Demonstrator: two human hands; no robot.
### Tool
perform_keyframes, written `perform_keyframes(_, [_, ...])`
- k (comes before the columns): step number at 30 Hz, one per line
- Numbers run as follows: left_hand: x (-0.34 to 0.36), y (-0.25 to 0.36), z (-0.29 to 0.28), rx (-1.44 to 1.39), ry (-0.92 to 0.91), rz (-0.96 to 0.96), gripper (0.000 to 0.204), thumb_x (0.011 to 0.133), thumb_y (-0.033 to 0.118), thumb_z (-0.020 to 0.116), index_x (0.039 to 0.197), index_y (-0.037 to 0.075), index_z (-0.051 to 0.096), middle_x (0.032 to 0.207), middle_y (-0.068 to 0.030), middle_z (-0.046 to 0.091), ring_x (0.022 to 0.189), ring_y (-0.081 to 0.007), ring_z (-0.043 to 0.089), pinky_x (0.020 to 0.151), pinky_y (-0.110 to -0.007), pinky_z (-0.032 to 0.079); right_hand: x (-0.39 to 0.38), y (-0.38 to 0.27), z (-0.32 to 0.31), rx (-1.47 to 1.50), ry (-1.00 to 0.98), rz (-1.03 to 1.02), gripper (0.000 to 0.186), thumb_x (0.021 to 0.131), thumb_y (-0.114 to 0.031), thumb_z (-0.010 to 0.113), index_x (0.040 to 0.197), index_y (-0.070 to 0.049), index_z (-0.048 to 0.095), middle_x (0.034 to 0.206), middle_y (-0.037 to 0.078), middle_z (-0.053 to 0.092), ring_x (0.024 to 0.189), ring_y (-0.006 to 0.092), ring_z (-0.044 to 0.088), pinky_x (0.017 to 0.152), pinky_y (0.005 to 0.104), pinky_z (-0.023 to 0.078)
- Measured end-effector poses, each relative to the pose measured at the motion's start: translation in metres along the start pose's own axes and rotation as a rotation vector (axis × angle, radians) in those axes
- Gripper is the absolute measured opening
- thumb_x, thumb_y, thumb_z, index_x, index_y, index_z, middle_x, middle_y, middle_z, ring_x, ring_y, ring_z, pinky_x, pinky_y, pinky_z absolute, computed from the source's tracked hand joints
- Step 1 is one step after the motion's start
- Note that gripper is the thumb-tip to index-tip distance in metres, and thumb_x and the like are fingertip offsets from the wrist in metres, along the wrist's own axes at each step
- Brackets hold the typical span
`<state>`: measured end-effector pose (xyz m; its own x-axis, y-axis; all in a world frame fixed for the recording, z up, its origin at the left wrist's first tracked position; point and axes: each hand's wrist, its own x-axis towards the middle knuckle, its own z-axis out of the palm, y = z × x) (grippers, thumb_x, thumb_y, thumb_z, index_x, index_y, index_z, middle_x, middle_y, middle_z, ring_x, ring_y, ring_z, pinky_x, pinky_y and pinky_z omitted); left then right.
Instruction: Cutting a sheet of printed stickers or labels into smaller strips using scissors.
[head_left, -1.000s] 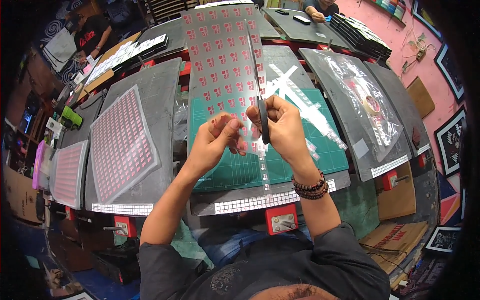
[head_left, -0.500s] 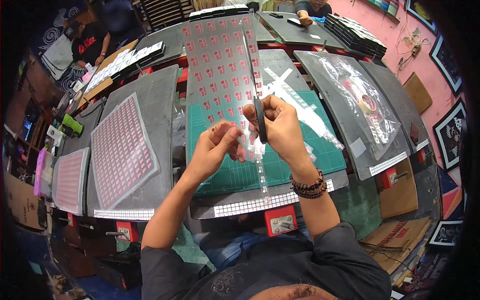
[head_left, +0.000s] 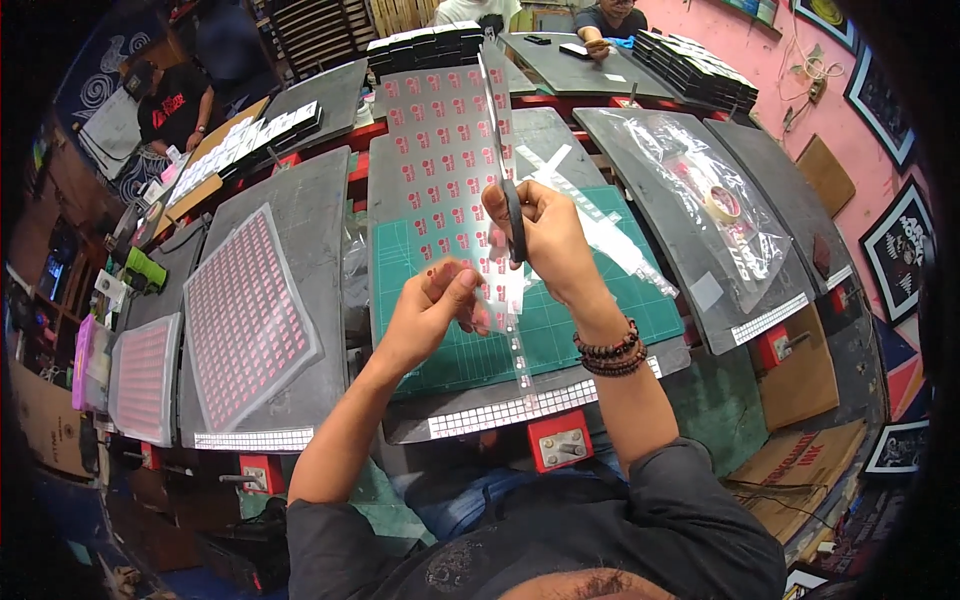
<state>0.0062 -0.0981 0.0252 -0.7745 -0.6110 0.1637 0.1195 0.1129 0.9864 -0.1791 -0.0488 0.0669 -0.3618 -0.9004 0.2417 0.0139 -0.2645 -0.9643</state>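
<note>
A long clear sheet [head_left: 436,150] printed with rows of small red marks stands up in front of me, above a green cutting mat [head_left: 600,330]. Its lower edge is pinched between the thumb and fingers of my left hand [head_left: 432,308]. My right hand [head_left: 556,238] grips the black handles of a pair of scissors [head_left: 515,222], whose long blades point away along the sheet's right side. A narrow strip of the sheet lies right of the blades. Cut pale strips [head_left: 605,238] lie crossed on the mat, and a thin clear strip [head_left: 520,362] hangs below my hands.
Two stacks of printed sheets [head_left: 250,320] lie on boards at left. A clear plastic bag [head_left: 700,190] with a tape roll [head_left: 721,201] lies at right. Black boxes [head_left: 690,75] are piled at the back. Other people [head_left: 172,105] sit at the far side.
The view has tilted slightly, and a person in white now shows at the back. The sheet's top sits a little lower. Both hands keep their hold on sheet and scissors.
</note>
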Motion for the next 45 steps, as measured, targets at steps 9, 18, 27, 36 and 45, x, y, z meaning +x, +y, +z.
perform_keyframes(9, [0.004,-0.008,-0.004,-0.079,0.062,-0.119,0.03,0.102,0.032,0.058,0.105,0.003,0.062,0.08,-0.0049,0.068,0.068,-0.0152,0.066,0.062,-0.029,0.054,0.011,0.018,0.0,0.023,0.014,0.145,0.051,0.085,-0.051,0.076,0.086,-0.003,0.06,0.065,0.001,0.06,0.051,0.0056,0.055,0.041,0.0188,0.041])
perform_keyframes(18, [0.009,-0.013,-0.01,-0.111,0.078,-0.171,0.03,0.101,0.033,0.06,0.108,0.004,0.061,0.081,-0.0035,0.066,0.067,-0.0141,0.066,0.061,-0.029,0.056,0.011,0.018,-0.012,-0.016,-0.014,0.191,0.059,0.081,-0.058,0.076,0.083,-0.002,0.06,0.066,0.003,0.061,0.054,0.0088,0.061,0.044,0.0197,0.046])
perform_keyframes(27, [0.013,-0.019,-0.026,0.146,0.154,-0.217,0.035,0.098,0.028,0.063,0.118,0.0,0.057,0.083,-0.0054,0.067,0.069,-0.0132,0.065,0.059,-0.025,0.051,0.019,-0.043,-0.106,-0.865,0.139,0.084,0.054,0.076,-0.048,0.084,0.079,0.004,0.069,0.061,0.008,0.065,0.052,0.0124,0.062,0.046,0.0263,0.047])
perform_keyframes(36, [0.016,-0.015,-0.029,0.631,0.193,-0.175,0.052,0.088,0.034,0.074,0.125,0.0,0.06,0.067,-0.0051,0.064,0.06,-0.0129,0.063,0.055,-0.03,0.046,0.116,-0.027,-0.262,-1.063,0.343,0.136,0.063,0.076,-0.062,0.078,0.063,-0.001,0.069,0.055,0.006,0.065,0.055,0.014,0.068,0.053,0.029,0.054])
perform_keyframes(45, [0.032,-0.043,-0.026,0.879,0.489,-0.029,0.052,0.087,0.025,0.075,0.13,0.001,0.058,0.064,-0.0072,0.064,0.055,-0.0137,0.058,0.055,-0.03,0.045,0.271,0.064,-0.357,0.304,0.425,-0.017,0.053,0.095,-0.042,0.066,0.121,0.004,0.058,0.115,0.022,0.064,0.096,0.0277,0.071,0.073,0.0349,0.063])
